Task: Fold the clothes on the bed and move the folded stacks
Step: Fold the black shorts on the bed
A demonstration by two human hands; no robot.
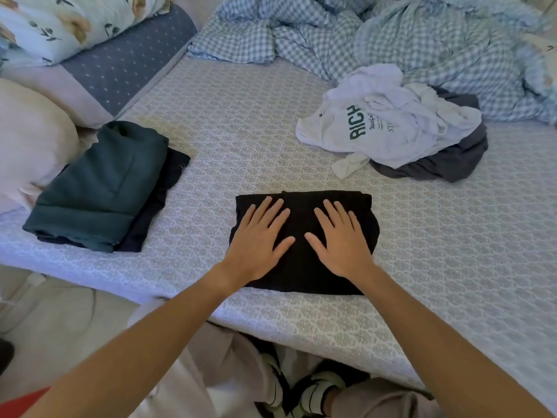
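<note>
A black garment (pixel 301 267) lies folded into a rectangle on the bed (pixel 241 131), near its front edge. My left hand (pixel 256 239) and my right hand (pixel 340 239) rest flat on top of it, side by side, fingers spread, gripping nothing. To the left sits a folded stack: a dark green garment (pixel 99 188) on a dark navy one (pixel 168 173). At the back right lies an unfolded heap, a white T-shirt with green lettering (pixel 382 122) over a dark grey garment (pixel 446 161).
A crumpled blue checked duvet (pixel 376 34) fills the back of the bed. Pillows (pixel 39 140) and a dotted blue bolster (pixel 129 61) line the left side. Below the bed's front edge are my legs and shoes (pixel 307 390).
</note>
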